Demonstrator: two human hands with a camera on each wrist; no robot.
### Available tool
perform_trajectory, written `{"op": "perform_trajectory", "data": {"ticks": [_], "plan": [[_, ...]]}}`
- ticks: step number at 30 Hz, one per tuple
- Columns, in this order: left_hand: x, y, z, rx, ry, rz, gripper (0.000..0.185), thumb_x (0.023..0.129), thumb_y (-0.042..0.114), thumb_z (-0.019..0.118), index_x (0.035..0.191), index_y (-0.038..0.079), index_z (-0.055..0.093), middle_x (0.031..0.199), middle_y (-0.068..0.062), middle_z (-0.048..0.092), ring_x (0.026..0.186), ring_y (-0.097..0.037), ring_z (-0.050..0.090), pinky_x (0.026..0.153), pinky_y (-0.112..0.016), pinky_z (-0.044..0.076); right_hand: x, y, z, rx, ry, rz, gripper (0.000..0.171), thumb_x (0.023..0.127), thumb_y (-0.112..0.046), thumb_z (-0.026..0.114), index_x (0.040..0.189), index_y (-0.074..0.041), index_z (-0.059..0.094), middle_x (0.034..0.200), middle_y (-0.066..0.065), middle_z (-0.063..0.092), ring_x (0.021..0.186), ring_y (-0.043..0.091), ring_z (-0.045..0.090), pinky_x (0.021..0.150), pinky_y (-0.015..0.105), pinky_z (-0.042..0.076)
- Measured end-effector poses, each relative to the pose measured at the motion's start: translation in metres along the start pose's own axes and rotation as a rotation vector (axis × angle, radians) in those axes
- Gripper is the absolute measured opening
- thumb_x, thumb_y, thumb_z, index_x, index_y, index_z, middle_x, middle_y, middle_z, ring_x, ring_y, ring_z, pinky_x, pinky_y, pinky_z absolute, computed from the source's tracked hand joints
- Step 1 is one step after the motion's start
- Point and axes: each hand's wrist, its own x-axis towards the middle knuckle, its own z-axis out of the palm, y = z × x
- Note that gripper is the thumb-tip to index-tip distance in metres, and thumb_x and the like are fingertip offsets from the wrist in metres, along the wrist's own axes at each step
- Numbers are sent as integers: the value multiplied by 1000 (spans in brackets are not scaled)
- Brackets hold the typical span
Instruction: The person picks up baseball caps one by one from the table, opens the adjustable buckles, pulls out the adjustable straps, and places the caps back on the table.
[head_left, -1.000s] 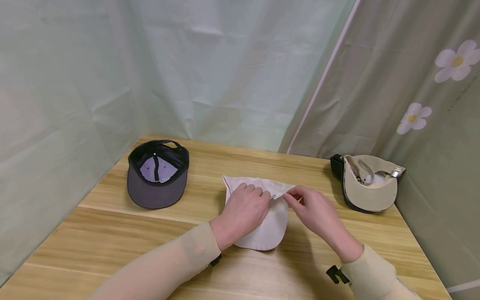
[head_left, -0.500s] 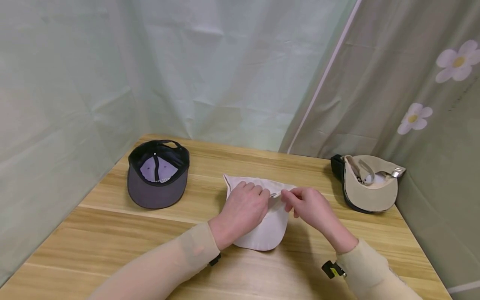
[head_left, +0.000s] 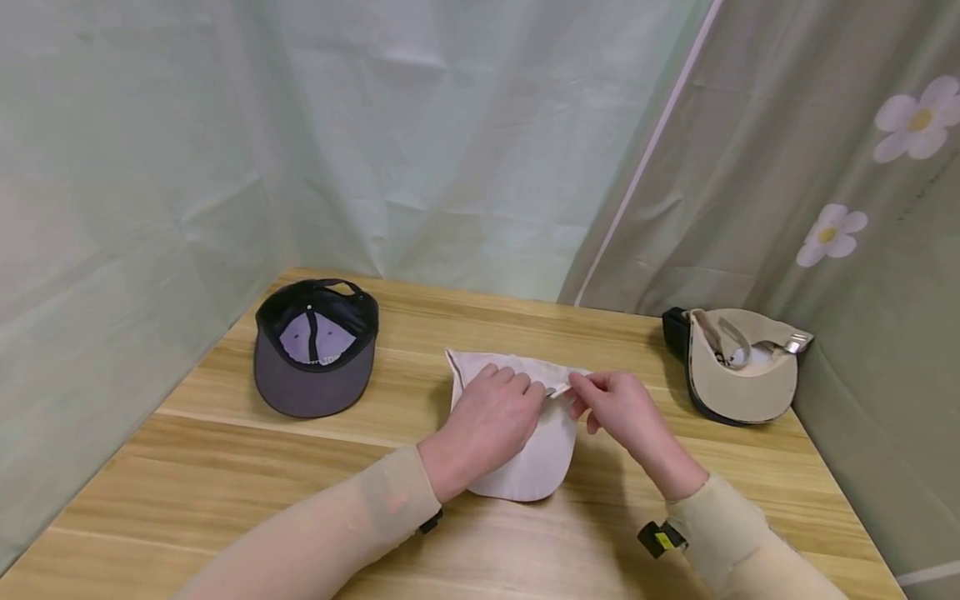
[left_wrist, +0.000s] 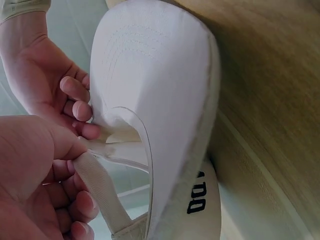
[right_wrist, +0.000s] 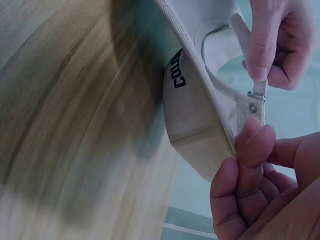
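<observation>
Centrally, left hand (head_left: pixel 486 425) fingers pinching strap (left_wrist: pixel 103 187); right hand (head_left: pixel 630 421) fingers pinching pale cap (head_left: pixel 536 462) edge; tabletop (head_left: pixel 247 458) spans toward dark cap (head_left: pixel 315 390).

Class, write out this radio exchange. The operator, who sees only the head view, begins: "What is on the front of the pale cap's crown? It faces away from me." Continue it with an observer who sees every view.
Observer: The right wrist view shows dark capital lettering on the crown of the pale cap, though only part of it shows.
Operator: The back of the left hand blocks my view. What is it holding?
Observer: It pinches the cap's fabric strap; the left wrist view shows that.
Operator: And what is just beyond the right hand, on the band?
Observer: What looks like a small round eyelet, beside the metal buckle.
</observation>
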Motion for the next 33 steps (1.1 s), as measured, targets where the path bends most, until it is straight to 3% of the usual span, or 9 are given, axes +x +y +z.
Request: {"op": "perform_trajectory", "data": {"ticks": [7, 11, 16, 21, 25, 33], "plan": [[-2, 2, 0, 2, -32, -5, 11, 102, 28, 76, 100, 17, 73, 85, 3, 68, 79, -18, 66, 70, -32, 44, -1, 1, 2, 69, 20, -3, 33, 112, -32, 64, 102, -5, 81, 79, 4, 73, 64, 20, 62, 66, 32, 46], [-2, 1, -1, -55, -49, -28, 15, 102, 31, 75, 100, 17, 71, 83, 4, 66, 76, -18, 65, 68, -32, 44, -2, -1, 3, 105, 36, -12, 32, 111, -32, 65, 99, -6, 79, 79, 5, 72, 65, 21, 61, 63, 31, 42], [4, -3, -9, -226, -92, -93, 22, 103, 30, 74, 90, 17, 63, 73, 6, 54, 67, -17, 56, 64, -33, 41, -7, -2, 3, 111, 57, -30, 33, 111, -33, 65, 98, -6, 78, 79, 5, 71, 66, 21, 61, 62, 31, 42], [14, -8, -15, -446, -153, -154, 24, 102, 17, 70, 81, 18, 60, 65, 8, 50, 59, -13, 48, 60, -31, 40, -13, -4, 4, 123, 75, -61, 32, 112, -31, 66, 98, -6, 79, 79, 6, 71, 67, 23, 63, 62, 31, 45], [19, -12, -15, -596, -223, -217, 21, 102, 11, 67, 83, 19, 61, 66, 8, 50, 59, -10, 46, 59, -28, 39, -16, -5, 7, 123, 101, -83, 30, 111, -29, 66, 97, -7, 81, 79, 6, 72, 67, 24, 64, 60, 31, 44], [26, -19, -13, -779, -329, -330, 17, 107, 14, 60, 92, 18, 68, 72, 7, 57, 64, -10, 52, 65, -30, 42, -21, -5, 10, 134, 98, -109, 31, 112, -30, 67, 94, -8, 80, 79, 7, 71, 72, 24, 65, 63, 31, 45]]}}
